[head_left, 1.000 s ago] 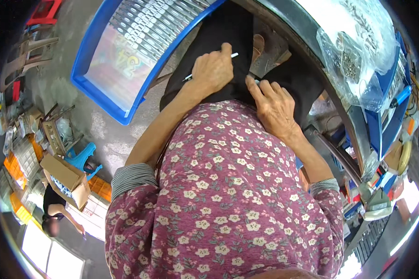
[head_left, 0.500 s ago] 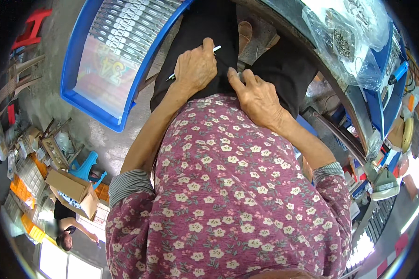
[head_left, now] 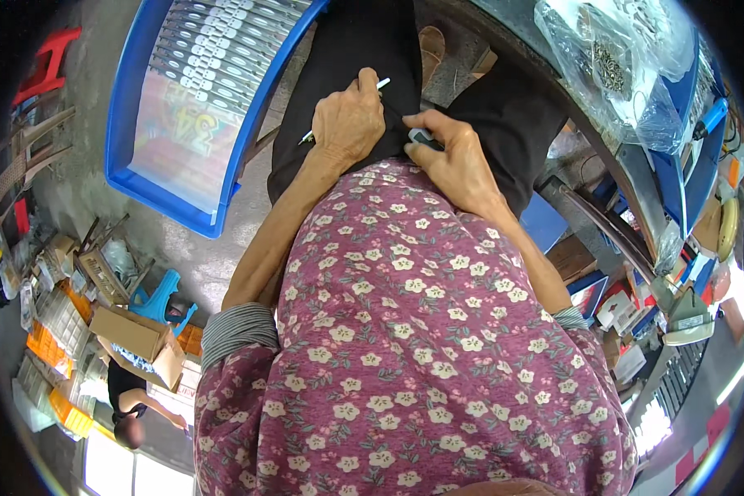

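My left hand (head_left: 349, 122) is closed over my lap, gripping a slim white rod (head_left: 383, 83). One end of the rod sticks out past the fingers. Its other, thinner end shows by the wrist; my palm hides the middle. Just to the right, my right hand (head_left: 463, 161) pinches a small dark grey piece with a pale face (head_left: 424, 139) between thumb and fingers; its exact kind cannot be made out. A small gap separates the two hands. Left of my knees, a blue-rimmed tray (head_left: 164, 192) holds rows of slim white-and-dark pieces (head_left: 215, 56) on a printed liner.
A dark table edge (head_left: 546, 70) curves along the upper right. On it lie a clear plastic bag (head_left: 608, 70) with small metal parts and a blue bin (head_left: 671, 194). At the lower left are an open cardboard box (head_left: 132, 335), a blue stool (head_left: 159, 296) and another person (head_left: 132, 405).
My right hand has turned and its fingers have opened out a little, so the dark grey piece now shows. My left hand keeps hold of the white rod in nearly the same place.
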Demonstrator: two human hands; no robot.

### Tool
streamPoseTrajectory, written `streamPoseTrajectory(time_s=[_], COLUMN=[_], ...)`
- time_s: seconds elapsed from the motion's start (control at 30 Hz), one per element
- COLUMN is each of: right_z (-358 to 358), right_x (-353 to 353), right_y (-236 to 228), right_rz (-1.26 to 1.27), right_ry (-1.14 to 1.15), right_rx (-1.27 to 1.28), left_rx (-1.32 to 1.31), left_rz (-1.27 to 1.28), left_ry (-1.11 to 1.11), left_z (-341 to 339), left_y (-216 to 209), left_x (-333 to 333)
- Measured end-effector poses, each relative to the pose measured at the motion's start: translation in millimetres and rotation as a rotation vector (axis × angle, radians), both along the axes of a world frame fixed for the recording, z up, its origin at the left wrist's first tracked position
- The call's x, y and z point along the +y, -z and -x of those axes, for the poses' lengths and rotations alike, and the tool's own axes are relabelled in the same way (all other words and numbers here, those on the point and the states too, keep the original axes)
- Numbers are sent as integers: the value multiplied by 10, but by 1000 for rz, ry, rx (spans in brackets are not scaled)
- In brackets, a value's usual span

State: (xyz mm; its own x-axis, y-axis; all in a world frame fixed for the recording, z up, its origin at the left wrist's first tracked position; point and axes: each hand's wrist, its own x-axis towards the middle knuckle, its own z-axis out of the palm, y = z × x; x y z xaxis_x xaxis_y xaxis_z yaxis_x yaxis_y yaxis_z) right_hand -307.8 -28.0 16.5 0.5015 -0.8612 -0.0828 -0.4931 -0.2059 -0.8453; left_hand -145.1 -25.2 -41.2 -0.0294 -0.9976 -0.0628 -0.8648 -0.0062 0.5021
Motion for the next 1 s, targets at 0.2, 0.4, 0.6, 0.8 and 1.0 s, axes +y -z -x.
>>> streamPoseTrajectory(time_s=[0.2, 0.4, 0.6, 0.8, 1.0], right_z=[-109, 24, 108, 145, 293], right_x=[-162, -214, -180, -70, -4], right_y=[-211, -73, 101, 40, -59], right_rz=[-1168, -1567, -1857, -1426, -1131], right_ry=[509, 616, 652, 524, 386], right_rx=[-250, -785, -1104, -775, -365], left_rx=[-16, -64, -72, -107, 67], left_rz=[43, 100, 149, 152, 110], left_ry=[-27, -21, -25, 5, -38], left_z=[-23, -39, 14, 23, -65], left_y=[169, 42, 101, 0, -120], left_x=[53, -96, -116, -30, 34])
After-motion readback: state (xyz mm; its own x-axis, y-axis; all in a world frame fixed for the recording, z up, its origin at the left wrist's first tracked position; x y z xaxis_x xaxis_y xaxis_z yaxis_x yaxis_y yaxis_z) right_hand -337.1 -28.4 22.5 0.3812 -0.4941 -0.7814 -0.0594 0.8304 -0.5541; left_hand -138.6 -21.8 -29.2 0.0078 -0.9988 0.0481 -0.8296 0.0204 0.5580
